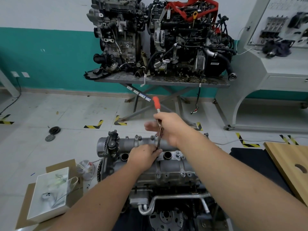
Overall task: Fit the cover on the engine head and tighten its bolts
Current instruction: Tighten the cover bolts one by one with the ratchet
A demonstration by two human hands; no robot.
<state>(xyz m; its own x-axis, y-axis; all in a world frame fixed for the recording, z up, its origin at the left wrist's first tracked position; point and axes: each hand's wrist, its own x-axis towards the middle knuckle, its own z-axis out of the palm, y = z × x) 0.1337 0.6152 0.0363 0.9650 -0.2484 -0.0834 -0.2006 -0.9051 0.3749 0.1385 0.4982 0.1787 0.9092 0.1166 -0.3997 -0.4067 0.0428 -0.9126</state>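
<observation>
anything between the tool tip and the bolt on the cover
Nothing visible stands in the way. The left hand pinches the tool shaft low down at the cover, and its fingers hide the tip itself. The right hand holds the wrench higher up.

Grey cast-metal cover (pixel 166 164) seated flat atop engine head (pixel 166 182); small bolts (pixel 183 174) in flange; orange-handled ratchet wrench (pixel 157 107) upright over centre.

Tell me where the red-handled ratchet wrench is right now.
In the head view the red-handled ratchet wrench stands near centre, gripped by the right hand, its lower end steadied by the left hand on the grey metal engine cover.
</observation>
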